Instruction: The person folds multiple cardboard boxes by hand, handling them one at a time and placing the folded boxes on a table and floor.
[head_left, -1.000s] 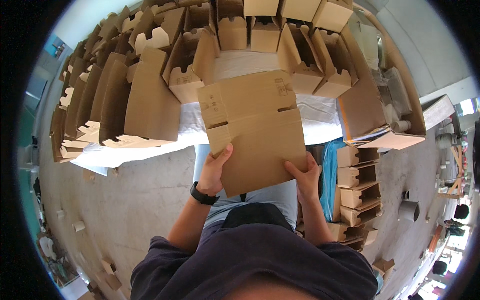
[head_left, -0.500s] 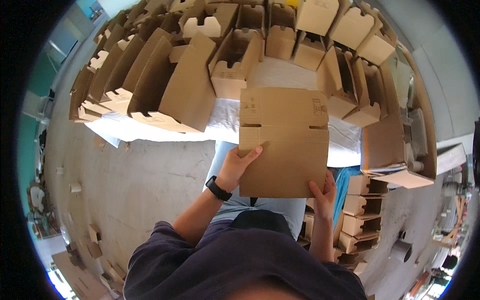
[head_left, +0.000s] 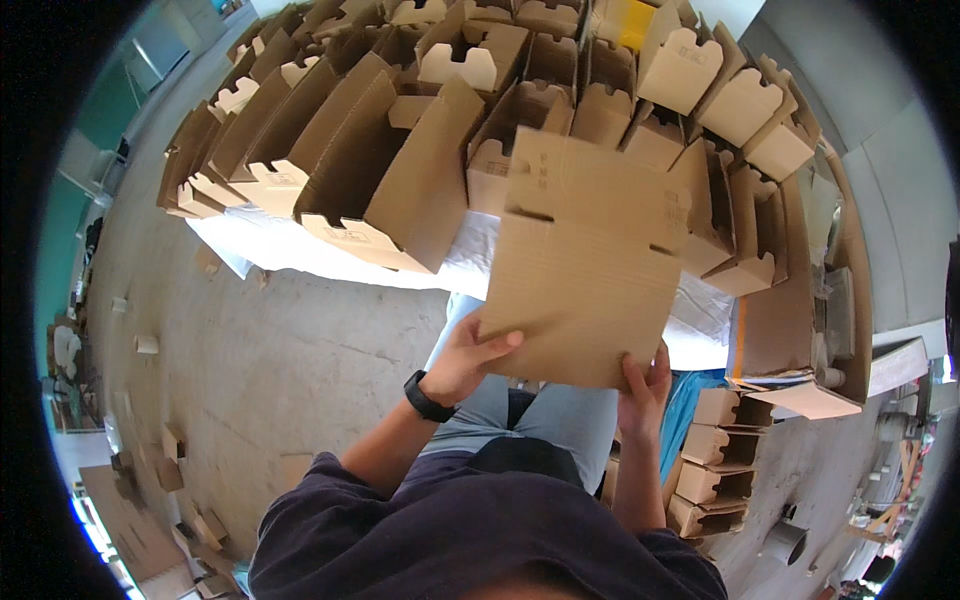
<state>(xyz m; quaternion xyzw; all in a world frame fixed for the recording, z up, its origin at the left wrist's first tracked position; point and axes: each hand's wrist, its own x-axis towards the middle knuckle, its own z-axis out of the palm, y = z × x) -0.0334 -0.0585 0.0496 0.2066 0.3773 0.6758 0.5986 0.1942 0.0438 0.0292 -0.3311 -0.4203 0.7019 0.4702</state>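
Holding 1 cardboard sheet (head_left: pixel 585 285): 2 hands (head_left: pixel 462 364)

Here's my left hand (head_left: pixel 462 362), thumb in front, the other fingers lost behind this cardboard sheet (head_left: pixel 580 285); my right hand (head_left: pixel 645 392) has its fingers partly tucked away too! Sheet's print? Too smeared to make out. It blocks some white cloth (head_left: pixel 702 325) and open boxes (head_left: pixel 488 172) beyond, the farthest clipped up top. My dark shirt (head_left: pixel 480 525) runs off below!
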